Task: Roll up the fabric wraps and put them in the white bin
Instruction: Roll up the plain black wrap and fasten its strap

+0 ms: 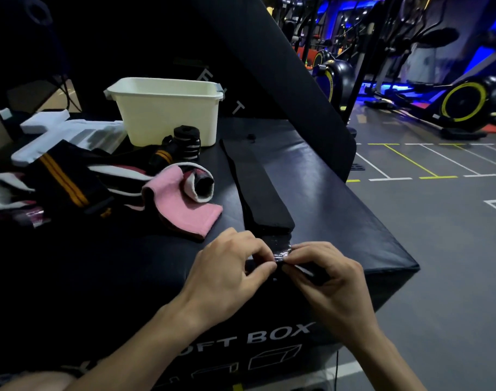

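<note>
Both hands, left (227, 266) and right (325, 270), sat close together at lower centre, fingers pinching the near end of a black wrap (258, 187) laid flat up the box top (340, 198). Rolling looked barely started; the end showed shiny hook-and-loop. Two rolls (182, 145) stood by the bin (168, 108), upper left, not inside as far as visible. Pink (184, 204) and striped (63, 179) wraps lay loose, soft, unrolled. Bin: smooth cream plastic.

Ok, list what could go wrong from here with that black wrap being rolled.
1. Both hands, left hand and right hand, pinch only the near end of the black wrap; a loose start could unroll.
2. The wrap lies close to the soft box edge; it may slide off.
</note>
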Available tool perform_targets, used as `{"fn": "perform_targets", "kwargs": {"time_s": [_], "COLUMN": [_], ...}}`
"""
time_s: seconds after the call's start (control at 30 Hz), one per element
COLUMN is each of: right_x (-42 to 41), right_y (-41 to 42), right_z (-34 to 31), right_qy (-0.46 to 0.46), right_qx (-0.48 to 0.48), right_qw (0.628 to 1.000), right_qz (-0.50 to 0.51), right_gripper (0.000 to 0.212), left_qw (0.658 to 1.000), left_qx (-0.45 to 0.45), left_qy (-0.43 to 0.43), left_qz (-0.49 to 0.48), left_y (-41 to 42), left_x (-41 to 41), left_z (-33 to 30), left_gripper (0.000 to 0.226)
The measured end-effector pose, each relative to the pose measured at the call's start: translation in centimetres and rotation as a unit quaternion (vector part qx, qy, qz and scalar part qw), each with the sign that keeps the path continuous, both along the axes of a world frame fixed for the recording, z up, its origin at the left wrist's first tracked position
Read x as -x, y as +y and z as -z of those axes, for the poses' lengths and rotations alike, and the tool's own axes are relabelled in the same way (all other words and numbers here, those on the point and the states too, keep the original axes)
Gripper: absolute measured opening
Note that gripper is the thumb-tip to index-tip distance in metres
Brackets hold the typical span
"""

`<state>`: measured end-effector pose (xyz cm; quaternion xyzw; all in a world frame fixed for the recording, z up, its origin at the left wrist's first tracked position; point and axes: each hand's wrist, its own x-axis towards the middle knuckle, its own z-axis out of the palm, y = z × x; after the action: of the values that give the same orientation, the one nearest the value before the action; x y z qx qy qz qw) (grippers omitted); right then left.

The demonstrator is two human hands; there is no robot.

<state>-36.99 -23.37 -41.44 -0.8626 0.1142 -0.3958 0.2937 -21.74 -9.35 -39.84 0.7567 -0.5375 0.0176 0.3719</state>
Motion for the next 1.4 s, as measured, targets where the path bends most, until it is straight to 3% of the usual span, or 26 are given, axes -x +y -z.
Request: {"fn": "perform_targets", "kwargs": {"time_s": [0.33,0.73,1.0,1.2,1.4], "right_x": [0.6,-0.6,-2.5,-2.0,-0.5], "right_y": [-0.1,-0.3,-0.8,-0.9,-1.2], "right_z": [-1.4,-2.5,-3.9,-4.0,-2.6], "right_qy": [0.080,0.190,0.290,0.235,0.167], "right_qx": [-0.004,-0.077,-0.088,-0.078,-0.009], "right_qw": [0.997,0.978,0.951,0.968,0.986], "right_qz": [-0.001,0.031,0.065,0.052,0.006], "right_gripper": [0.008,0.015,0.022,0.019,0.014], "left_qw": [0.999,0.998,0.996,0.985,0.987], "left_qx": [-0.030,-0.044,-0.024,-0.019,-0.055], "left_qy": [-0.025,0.030,-0.085,-0.170,-0.140], "left_qz": [0.002,-0.022,0.023,0.033,0.051], "left_y": [0.2,-0.2,-0.3,-0.6,-0.9], "left_x": [0.6,0.8,-0.3,-0.4,-1.0], "left_z": [-0.2,-0.4,-0.4,-0.1,-0.3], "left_gripper": [0.014,0.016,0.021,0.025,0.027]}}
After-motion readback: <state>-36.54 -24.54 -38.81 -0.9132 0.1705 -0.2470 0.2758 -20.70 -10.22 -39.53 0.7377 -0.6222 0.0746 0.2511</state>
